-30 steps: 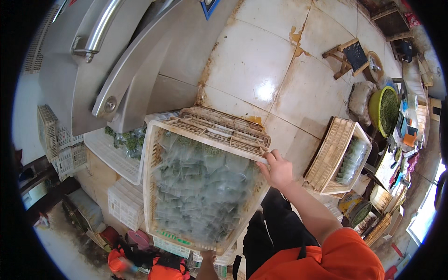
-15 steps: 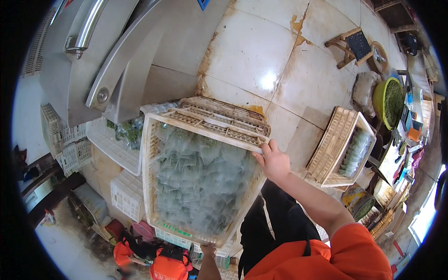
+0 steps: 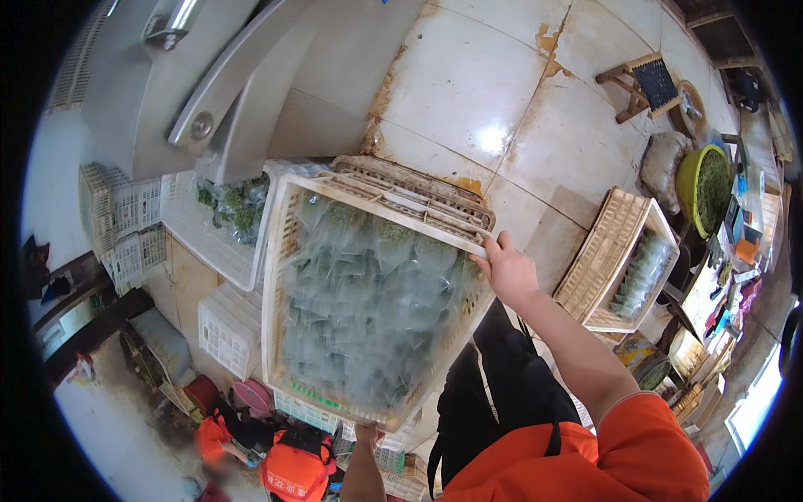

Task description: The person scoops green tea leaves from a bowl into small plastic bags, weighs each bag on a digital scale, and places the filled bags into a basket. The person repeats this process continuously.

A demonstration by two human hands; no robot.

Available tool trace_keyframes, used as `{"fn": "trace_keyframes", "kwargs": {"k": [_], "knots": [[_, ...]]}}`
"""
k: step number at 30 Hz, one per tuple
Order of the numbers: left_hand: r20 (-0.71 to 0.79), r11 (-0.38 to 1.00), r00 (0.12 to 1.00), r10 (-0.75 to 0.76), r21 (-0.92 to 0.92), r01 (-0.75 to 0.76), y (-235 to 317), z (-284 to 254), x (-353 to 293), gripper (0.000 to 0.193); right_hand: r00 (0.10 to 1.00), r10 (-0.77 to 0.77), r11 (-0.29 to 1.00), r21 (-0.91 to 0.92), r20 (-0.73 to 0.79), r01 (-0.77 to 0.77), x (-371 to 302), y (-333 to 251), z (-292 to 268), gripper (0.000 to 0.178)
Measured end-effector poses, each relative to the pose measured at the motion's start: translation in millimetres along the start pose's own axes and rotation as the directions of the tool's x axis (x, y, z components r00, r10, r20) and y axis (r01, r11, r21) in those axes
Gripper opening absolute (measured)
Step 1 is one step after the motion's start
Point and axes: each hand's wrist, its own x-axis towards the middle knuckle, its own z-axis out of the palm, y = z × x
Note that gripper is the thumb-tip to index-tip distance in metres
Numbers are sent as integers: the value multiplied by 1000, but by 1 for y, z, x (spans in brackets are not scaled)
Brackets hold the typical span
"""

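A large cream plastic crate with slotted walls lies before me, packed with clear bags of something green. My right hand is closed over its far right corner, fingers hooked on the rim. At the near side, my left hand grips the bottom edge in view, its fingers partly hidden by the crate. Just beyond the far rim sit more stained slatted crates. Whether the held crate rests on anything underneath is hidden.
A white crate with bagged greens stands left, below a steel machine. To the right are another crate of bags, a folding stool and a yellow-green tub. Two people in orange work at the lower left.
The crate and both hands sit slightly higher in the picture, and the surroundings have shifted a little with the view. Both hands keep their hold.
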Motion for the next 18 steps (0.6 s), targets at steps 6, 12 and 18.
{"fn": "trace_keyframes", "kwargs": {"k": [6, 12, 18], "knots": [[-56, 992, 998, 42, -119, -49, 6, 15, -9, 21, 995, 79, 996, -47, 58, -76, -4, -7, -4, 37], [-149, 996, 989, -6, -93, -8, 6, 23, -3, 32, 999, 39, 997, -64, 5, -38, -3, 0, 4, 34], [-282, 997, 956, 77, 24, -73, -5, 22, -2, 36, 998, 68, 995, -75, -12, -69, -24, 8, 10, 30]]}}
